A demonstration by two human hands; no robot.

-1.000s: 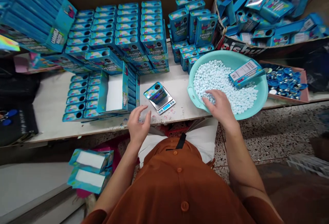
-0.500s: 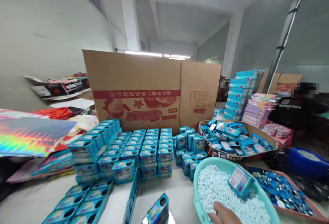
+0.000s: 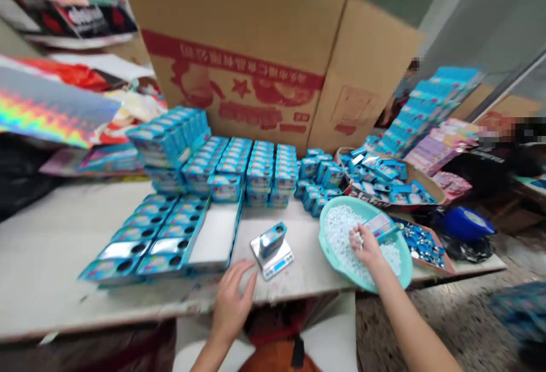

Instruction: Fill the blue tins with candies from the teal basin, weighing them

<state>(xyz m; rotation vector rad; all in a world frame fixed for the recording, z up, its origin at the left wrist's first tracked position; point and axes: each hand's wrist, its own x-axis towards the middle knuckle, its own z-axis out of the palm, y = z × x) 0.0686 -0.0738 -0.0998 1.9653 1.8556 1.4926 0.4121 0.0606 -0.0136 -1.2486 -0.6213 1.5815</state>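
My right hand [image 3: 365, 247] is in a turquoise plastic basin [image 3: 326, 247], its fingers curled around a few small white pellets [image 3: 358, 239]. More loose white pellets [image 3: 341, 221] fill the basin, and a blue carton [image 3: 379, 224] lies on them. Fingers apart and holding nothing, my left hand [image 3: 234, 298] rests at the table's front edge, left of a small digital scale [image 3: 279, 267]. A small blue box [image 3: 273, 239] with a dark round hole in its top stands on the scale pan.
Rows of blue boxes [image 3: 260, 173] stand on the table beside a partly filled tray [image 3: 215, 232]. A large cardboard box [image 3: 273, 42] rises behind. To the right are a carton of blue boxes [image 3: 435, 190] and a bin of blue-and-silver pieces [image 3: 422, 244]. People are in the background.
The view has tilted down, and my left hand and both forearms have come into sight. My right hand, earlier among the pellets at the basin's near side, now has pellets in its fingers.
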